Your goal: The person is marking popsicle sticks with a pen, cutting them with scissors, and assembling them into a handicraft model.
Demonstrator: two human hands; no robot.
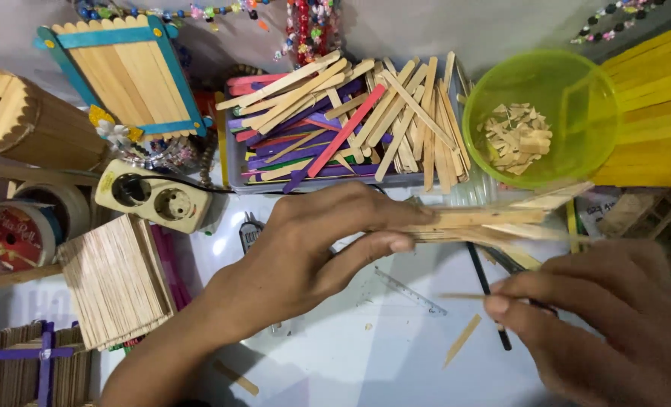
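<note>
My left hand [313, 249] grips a flat bundle of plain wooden craft sticks [494, 220], held level above the white work surface [335, 354], with the stick ends fanning out to the right. My right hand [607, 316] sits at the lower right, its fingertips pinching a thin wooden sliver [462, 296] that points left. Under it lie a black pencil-like rod [488, 294] and a clear ruler [411, 292]. One loose stick piece [461, 340] rests on the surface below.
A tray of plain and coloured craft sticks [343, 124] stands behind. A green bowl [569, 75] holds wood offcuts. At the left are a stick panel [117, 279], a power socket [154, 196], tape rolls [19, 234], a wooden cylinder box [26, 120] and a blue-framed stick piece [124, 71]. Yellow sticks [652, 113] lie at the right.
</note>
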